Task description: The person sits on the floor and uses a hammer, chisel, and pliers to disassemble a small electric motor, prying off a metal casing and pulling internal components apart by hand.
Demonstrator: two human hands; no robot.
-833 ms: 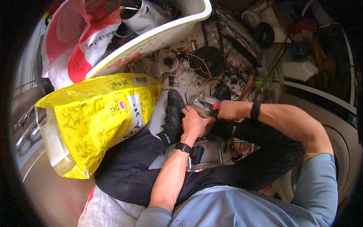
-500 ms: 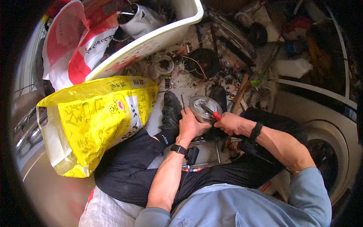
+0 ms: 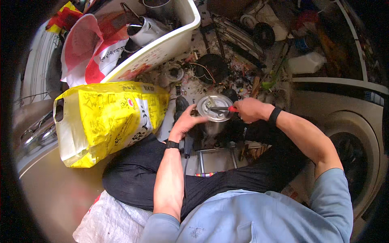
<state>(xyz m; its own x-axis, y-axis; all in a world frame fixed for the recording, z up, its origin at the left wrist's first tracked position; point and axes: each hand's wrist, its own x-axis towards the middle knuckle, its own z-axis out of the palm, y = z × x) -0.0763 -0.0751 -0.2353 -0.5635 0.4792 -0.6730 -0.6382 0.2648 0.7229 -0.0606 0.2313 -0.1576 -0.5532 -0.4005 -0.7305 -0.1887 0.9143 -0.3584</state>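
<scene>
In my right hand [image 3: 250, 109] I grip red-handled pliers [image 3: 231, 109], fingers wrapped round the handles. Their dark jaws reach over the middle of a round silvery metal part [image 3: 214, 116] with a wide flanged rim and a narrower body below. What exactly the jaws bite on is too small to tell. My left hand [image 3: 187, 121] is at the part's left side, thumb and fingers spread and slightly blurred. The thumb lies close to the rim; whether it touches I cannot tell.
On the left stands a yellow printed bag [image 3: 117, 117], before a white plastic bin [image 3: 158, 50] holding metal pieces. Wires and a dark round part [image 3: 211, 69] litter the floor ahead. A metal-legged stand [image 3: 216, 158] is between my legs; a washing machine front [image 3: 336, 117] is at right.
My left hand has come off the metal part's side, moved left and spread its fingers. The metal part now appears tilted, its round face turned more towards me. The right hand keeps the pliers.
</scene>
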